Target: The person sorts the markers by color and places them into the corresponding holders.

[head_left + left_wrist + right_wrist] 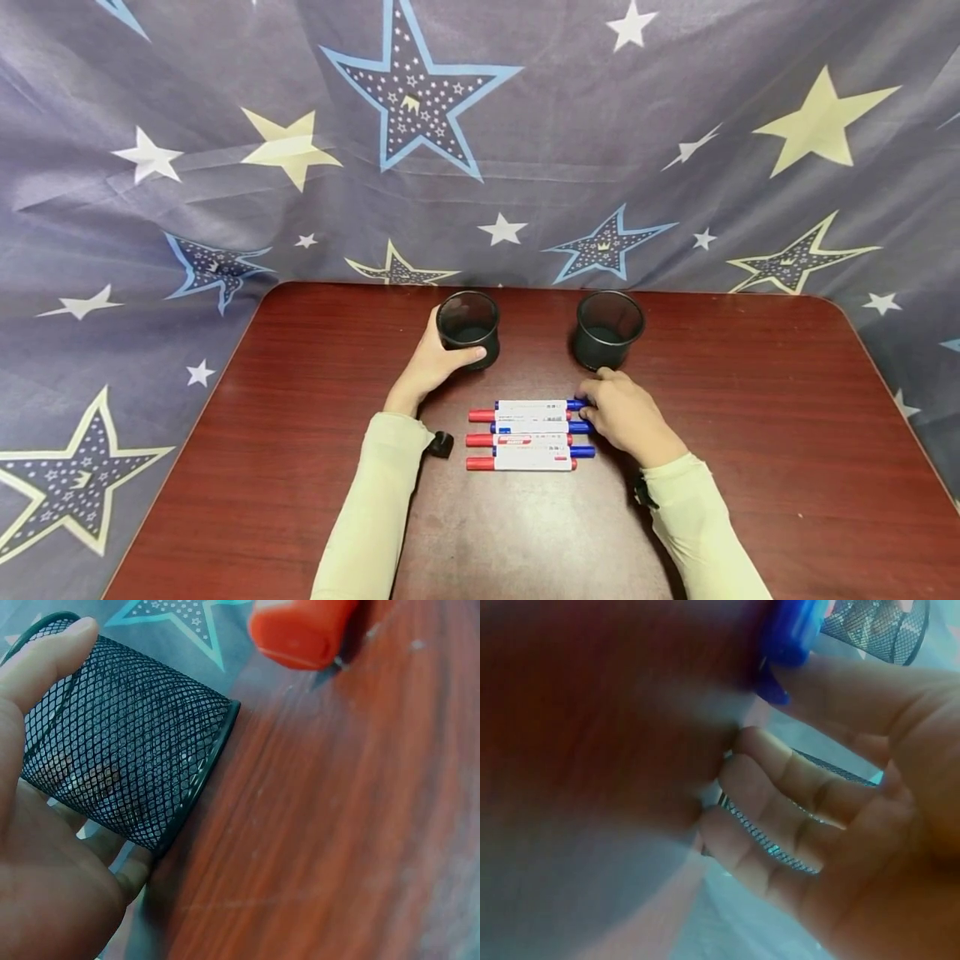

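My left hand grips a black mesh pen cup, thumb over the near side and fingers round the far left. The left wrist view shows the cup's mesh wall against that palm, its base close to the table. Whiteboard markers lie side by side in a row, blue and red caps alternating in direction. My right hand pinches the blue cap of the farthest blue marker between thumb and index finger. Its other fingers are bent near the table in the right wrist view; the index fingertip is hidden there.
A second black mesh cup stands just beyond my right hand. The nearest red marker lies at the front of the row. A star-patterned cloth hangs behind the far edge of the reddish-brown wooden table.
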{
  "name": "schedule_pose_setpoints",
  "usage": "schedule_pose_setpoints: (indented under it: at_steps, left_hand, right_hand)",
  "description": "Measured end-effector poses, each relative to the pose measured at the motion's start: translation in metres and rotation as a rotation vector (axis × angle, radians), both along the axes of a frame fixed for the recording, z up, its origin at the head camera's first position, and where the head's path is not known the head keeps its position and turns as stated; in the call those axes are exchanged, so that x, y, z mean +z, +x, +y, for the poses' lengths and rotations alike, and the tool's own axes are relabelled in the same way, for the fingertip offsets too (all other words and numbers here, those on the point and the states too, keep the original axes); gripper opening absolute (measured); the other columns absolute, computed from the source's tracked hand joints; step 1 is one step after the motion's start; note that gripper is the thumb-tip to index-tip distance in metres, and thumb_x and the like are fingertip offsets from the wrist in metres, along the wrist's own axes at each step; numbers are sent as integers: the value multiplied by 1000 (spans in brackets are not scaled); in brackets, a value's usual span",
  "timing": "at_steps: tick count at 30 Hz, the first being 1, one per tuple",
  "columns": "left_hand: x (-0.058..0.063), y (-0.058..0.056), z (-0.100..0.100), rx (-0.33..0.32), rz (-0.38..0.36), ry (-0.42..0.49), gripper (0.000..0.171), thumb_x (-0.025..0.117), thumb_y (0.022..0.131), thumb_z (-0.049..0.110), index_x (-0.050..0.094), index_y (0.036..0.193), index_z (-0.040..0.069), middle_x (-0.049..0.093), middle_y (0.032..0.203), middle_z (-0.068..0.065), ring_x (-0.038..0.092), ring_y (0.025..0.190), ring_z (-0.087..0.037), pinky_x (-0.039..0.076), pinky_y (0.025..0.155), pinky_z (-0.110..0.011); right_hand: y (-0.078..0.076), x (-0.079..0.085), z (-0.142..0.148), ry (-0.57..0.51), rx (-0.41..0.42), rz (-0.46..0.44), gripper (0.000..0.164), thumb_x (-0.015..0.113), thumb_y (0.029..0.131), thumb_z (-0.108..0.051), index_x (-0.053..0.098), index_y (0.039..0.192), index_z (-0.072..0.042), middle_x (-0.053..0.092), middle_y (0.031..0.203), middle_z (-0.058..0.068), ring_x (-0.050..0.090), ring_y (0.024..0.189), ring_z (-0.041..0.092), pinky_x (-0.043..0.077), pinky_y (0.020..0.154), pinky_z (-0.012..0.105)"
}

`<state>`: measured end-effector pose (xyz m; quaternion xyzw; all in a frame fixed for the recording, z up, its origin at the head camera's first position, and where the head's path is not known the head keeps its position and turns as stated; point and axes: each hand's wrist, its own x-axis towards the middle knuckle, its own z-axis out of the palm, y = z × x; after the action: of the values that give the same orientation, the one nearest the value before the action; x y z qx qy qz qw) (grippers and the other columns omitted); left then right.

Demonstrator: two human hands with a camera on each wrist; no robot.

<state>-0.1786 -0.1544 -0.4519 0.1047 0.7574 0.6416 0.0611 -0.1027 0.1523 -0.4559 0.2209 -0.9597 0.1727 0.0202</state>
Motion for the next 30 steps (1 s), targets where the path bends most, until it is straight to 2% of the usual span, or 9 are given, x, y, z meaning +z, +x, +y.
schedule_pose_setpoints:
  at_steps: [7,15,23,30]
  left_hand:
    - [-4,0,0,1,8,22,94,84,80,4,26,154,1,40,149,-23,39,136,-39,31,112,-54]
    - [-7,1,-1,8,11,18,93,85,81,7,27,153,2,42,148,-22,39,135,-41,33,111,-51]
    - [-7,-1,0,11,26,34,92,84,80,4,28,153,1,43,147,-22,41,135,-39,31,112,-54]
    - [-39,-10,-5,47,39,15,91,88,79,13,33,151,14,47,144,-11,45,131,-27,34,111,-47]
  right_hand:
    - [1,0,-3,13,6,49,14,83,79,-7,73,88,-11,57,83,6,61,80,30,54,64,46]
    - [0,1,0,-48,-13,10,13,81,81,-7,71,88,-9,58,80,2,64,79,29,54,71,46]
    - [-3,5,4,-150,3,-17,12,79,83,-8,70,91,-6,62,83,1,60,75,23,53,75,44]
    - [1,13,3,-293,-11,-49,13,78,86,-9,67,92,-12,60,84,-4,56,73,15,50,69,36]
